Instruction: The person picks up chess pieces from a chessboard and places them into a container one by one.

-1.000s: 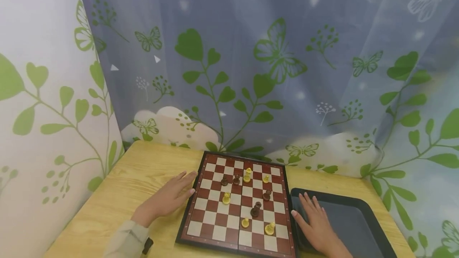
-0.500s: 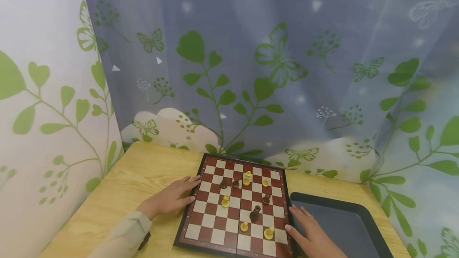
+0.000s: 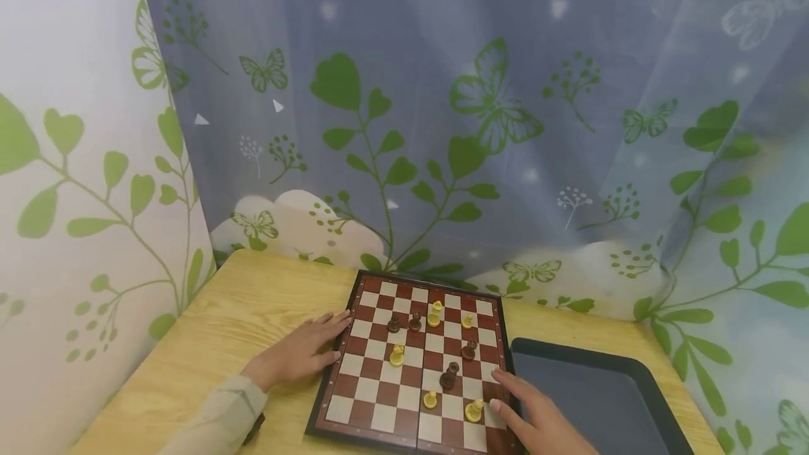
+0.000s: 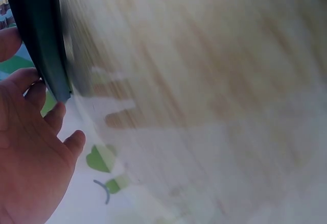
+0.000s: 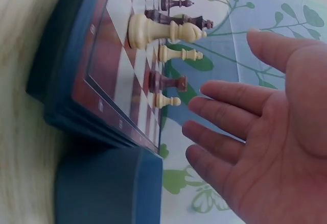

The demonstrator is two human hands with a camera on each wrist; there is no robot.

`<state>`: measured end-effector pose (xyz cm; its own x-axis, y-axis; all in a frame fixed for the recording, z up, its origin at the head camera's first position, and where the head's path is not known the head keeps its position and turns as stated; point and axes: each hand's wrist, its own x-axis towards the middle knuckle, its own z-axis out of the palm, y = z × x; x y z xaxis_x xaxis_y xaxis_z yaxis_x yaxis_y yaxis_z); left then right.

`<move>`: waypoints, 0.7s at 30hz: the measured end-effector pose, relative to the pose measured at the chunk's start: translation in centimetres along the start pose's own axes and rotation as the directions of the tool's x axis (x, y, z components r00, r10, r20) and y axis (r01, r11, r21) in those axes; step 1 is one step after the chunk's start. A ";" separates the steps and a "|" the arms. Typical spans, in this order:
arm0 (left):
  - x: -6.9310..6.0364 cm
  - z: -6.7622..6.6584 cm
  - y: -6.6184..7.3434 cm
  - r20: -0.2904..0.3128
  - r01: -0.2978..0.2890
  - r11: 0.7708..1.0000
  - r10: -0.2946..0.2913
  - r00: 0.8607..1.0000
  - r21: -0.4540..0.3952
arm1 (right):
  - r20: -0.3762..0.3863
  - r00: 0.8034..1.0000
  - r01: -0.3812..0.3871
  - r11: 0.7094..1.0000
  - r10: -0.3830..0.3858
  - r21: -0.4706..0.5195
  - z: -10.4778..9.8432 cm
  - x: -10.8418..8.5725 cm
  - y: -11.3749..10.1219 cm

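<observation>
A chessboard (image 3: 369, 390) with a dark frame lies on the table, bearing several yellow and dark brown chess pieces. My left hand (image 3: 296, 351) rests at the board's left edge, fingers extended. In the left wrist view its fingertips (image 4: 55, 116) meet the dark board side (image 4: 43, 35). Over the right edge hovers my right hand (image 3: 540, 416), fingers spread and holding nothing. Closest to it is a yellow bishop (image 3: 474, 411); the right wrist view shows that bishop (image 5: 158, 31) apart from the fingers. A tall dark piece (image 3: 449, 376) and a yellow pawn (image 3: 430, 399) stand nearby.
Right of the board sits a dark tray (image 3: 588, 378), its rim close to the board's edge. More pieces stand farther back, among them a tall yellow one (image 3: 435, 314) and a dark rook (image 3: 469, 350). A patterned curtain (image 3: 404, 125) hangs behind the wooden table (image 3: 265, 279).
My right hand has moved left from above the tray to over the board's right edge. My left hand has settled against the left edge. The pieces keep their squares.
</observation>
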<state>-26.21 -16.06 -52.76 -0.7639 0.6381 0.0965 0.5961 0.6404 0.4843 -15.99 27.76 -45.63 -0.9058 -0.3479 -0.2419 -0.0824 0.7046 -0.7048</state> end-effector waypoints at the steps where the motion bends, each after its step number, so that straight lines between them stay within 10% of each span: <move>1: 0.0 0.0 0.1 -0.004 0.002 1.000 -0.002 1.000 0.002 | 0.009 1.000 0.004 1.000 -0.004 0.019 0.1 0.0 0.0; 10: -0.1 -0.1 0.2 -0.001 0.007 0.999 -0.007 1.000 -0.032 | 0.136 0.990 0.003 0.984 -0.027 0.178 0.6 1.6 2.4; 21: -0.1 -0.1 -0.1 -0.013 -0.046 0.998 0.045 0.999 -0.043 | 0.113 0.988 0.073 0.966 -0.104 0.247 1.4 2.0 2.5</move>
<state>-26.22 -16.17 -52.75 -0.7393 0.6609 0.1292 0.6192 0.5919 0.5159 -17.43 28.00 -48.83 -0.8396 -0.4868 -0.2412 -0.0434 0.5027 -0.8634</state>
